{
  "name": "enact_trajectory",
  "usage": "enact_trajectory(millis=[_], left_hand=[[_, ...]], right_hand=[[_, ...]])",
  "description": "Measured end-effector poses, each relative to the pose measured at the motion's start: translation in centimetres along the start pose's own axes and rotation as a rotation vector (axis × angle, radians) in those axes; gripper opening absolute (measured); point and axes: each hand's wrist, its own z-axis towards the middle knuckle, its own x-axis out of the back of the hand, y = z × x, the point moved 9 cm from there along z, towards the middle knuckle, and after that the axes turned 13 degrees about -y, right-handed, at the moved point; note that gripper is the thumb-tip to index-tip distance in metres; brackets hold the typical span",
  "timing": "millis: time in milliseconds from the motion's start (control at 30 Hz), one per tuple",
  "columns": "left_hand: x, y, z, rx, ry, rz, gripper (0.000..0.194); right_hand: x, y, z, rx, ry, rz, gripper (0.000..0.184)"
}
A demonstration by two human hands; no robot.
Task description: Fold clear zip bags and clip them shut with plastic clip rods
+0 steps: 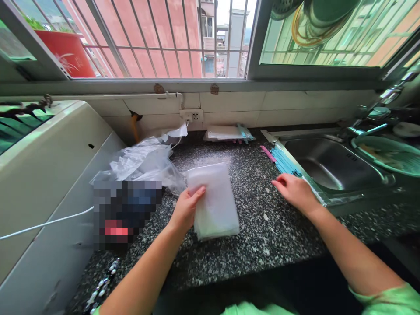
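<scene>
My left hand (187,209) grips the left edge of a folded translucent plastic bag (216,201), thumb on top and fingers behind it. The bag is held over the counter as a flat rectangle, white and cloudy. Over by the sink, my right hand (297,194) is closed, with its fingers curled together. Whether anything is pinched in it is hidden. Just beyond that hand lie several blue strip-shaped clips (284,161) and a pink one (267,153). Against the back wall rests a flat pile of similar plastic bags (225,132) with blue and pink strips at its right end.
Crumpled clear plastic (144,157) covers the left back of the speckled counter (259,236), behind a pixelated dark item (127,210). A white cable (49,222) runs left. At right are a steel sink (328,164) and a green basket (387,151). A beaded string (101,286) lies front left.
</scene>
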Motion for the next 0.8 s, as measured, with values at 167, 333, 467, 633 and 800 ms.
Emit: enact_trajectory(millis=[167,333,467,633,800], left_hand=[[-0.8,-0.7,-0.4,0.027,-0.04,-0.005,0.041],[-1.3,-1.3,-0.3,0.059,-0.085,0.047,0.039],[-1.3,-1.6,-0.1,0.081,-0.102,0.062,0.037],[-1.3,-2.1,0.1,0.1,-0.124,0.056,0.037],[-0.7,-2.2,0.4,0.119,-0.091,0.107,0.033]], right_hand=[[0.2,7.6,-1.9,-0.316,0.06,-0.249,0.031],[-1.2,8.2,-1.7,-0.305,0.05,-0.284,0.03],[-1.4,8.2,-1.2,-0.246,0.086,-0.282,0.024],[0.8,3.7,-1.6,0.126,0.319,-0.077,0.028],[2.4,-5.3,-2.4,0.593,0.328,0.23,0.017]])
